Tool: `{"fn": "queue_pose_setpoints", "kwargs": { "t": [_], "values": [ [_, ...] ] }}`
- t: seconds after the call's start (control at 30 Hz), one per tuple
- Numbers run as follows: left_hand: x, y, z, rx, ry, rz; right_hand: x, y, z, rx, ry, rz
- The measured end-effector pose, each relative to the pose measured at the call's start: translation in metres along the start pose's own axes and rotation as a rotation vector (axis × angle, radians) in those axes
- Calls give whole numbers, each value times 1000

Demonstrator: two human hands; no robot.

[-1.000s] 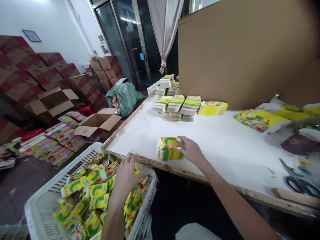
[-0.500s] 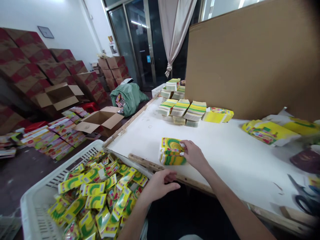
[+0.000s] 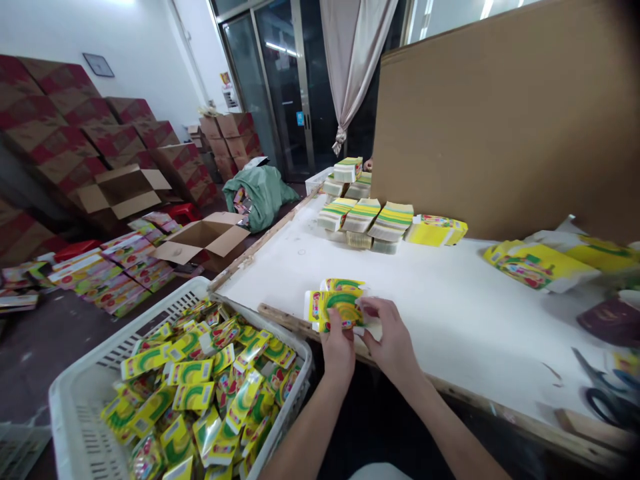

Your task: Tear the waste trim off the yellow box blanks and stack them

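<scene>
A small yellow-and-green printed carton (image 3: 346, 304) with white flaps is held above the near edge of the white table (image 3: 280, 277). My left hand (image 3: 339, 353) grips it from below, thumb across its front face. At its right end, my right hand (image 3: 395, 340) has its fingers closed around the white end flaps. Behind the held carton, part of another yellow carton (image 3: 341, 284) shows on the table. To the left of my hands, a white plastic basket (image 3: 67, 400) holds many yellow-and-green packs (image 3: 193, 377).
Stacks of flat cartons (image 3: 390, 223) stand at the back of the table, before a tall cardboard sheet (image 3: 500, 127). Scissors (image 3: 600, 393) and a dark red cup (image 3: 607, 320) are at the right. A wooden strip (image 3: 287, 321) edges the table. Open boxes (image 3: 205, 240) sit on the floor.
My left hand has risen from below the table edge and taken hold of a carton. That carton has moved towards me, off the small pile, with my right hand at its end.
</scene>
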State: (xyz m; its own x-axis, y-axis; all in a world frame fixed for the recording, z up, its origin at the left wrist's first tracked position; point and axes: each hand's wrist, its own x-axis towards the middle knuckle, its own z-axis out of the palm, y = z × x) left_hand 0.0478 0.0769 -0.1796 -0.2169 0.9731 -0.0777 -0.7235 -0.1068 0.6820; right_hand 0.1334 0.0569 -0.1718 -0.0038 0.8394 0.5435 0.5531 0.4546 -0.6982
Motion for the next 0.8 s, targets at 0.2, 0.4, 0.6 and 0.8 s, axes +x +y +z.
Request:
{"fn": "queue_pose_setpoints", "kwargs": {
  "t": [0.2,0.4,0.6,0.8],
  "values": [
    [-6,1,-4,34,9,38,-12,-2,10,-36,24,39],
    [-5,-3,-5,4,-37,-10,-7,1,11,117,35,227],
    [-3,-1,-4,-104,-66,-30,-3,7,10,371,-45,372],
    [0,5,-7,-97,-120,-66,-8,-6,6,419,-129,385]
  ]
}}
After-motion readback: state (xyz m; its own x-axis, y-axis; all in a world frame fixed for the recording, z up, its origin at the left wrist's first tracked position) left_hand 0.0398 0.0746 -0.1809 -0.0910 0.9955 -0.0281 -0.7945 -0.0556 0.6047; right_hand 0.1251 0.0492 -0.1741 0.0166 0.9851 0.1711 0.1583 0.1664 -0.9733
